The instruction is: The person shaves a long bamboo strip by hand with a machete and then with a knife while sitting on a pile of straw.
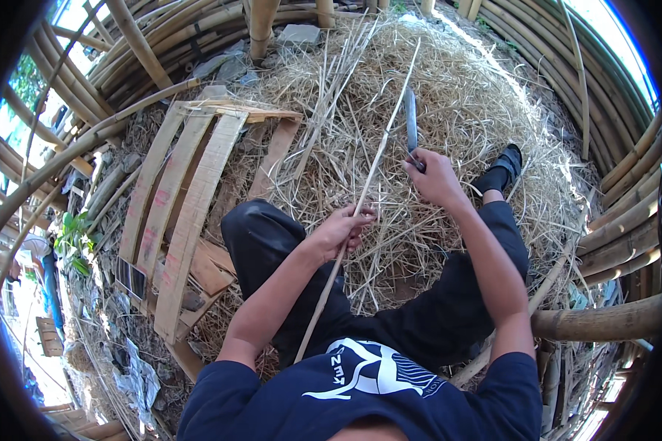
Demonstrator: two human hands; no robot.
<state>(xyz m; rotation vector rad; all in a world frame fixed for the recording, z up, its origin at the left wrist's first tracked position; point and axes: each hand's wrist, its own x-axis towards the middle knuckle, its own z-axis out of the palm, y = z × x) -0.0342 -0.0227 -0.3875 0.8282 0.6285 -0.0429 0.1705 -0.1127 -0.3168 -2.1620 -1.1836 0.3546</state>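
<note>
A long, thin bamboo strip [377, 158] runs slantwise from my lap out over the shavings ahead of me. My left hand [342, 229] grips it around its middle, fingers curled about it. In my right hand [435, 178] is a knife, closed round its dark handle. The knife's grey blade [411, 121] points away from me, just right of the strip and apart from it at the hand. Pale bamboo shavings [463, 110] cover the ground before me and between my legs.
A slatted wooden crate [187, 198] stands at my left. Stacked bamboo poles [552, 51] curve around the far side and the right. One thick pole [603, 325] juts in by my right elbow. Loose thin strips [331, 95] lie on the heap. Another person [40, 253] is at far left.
</note>
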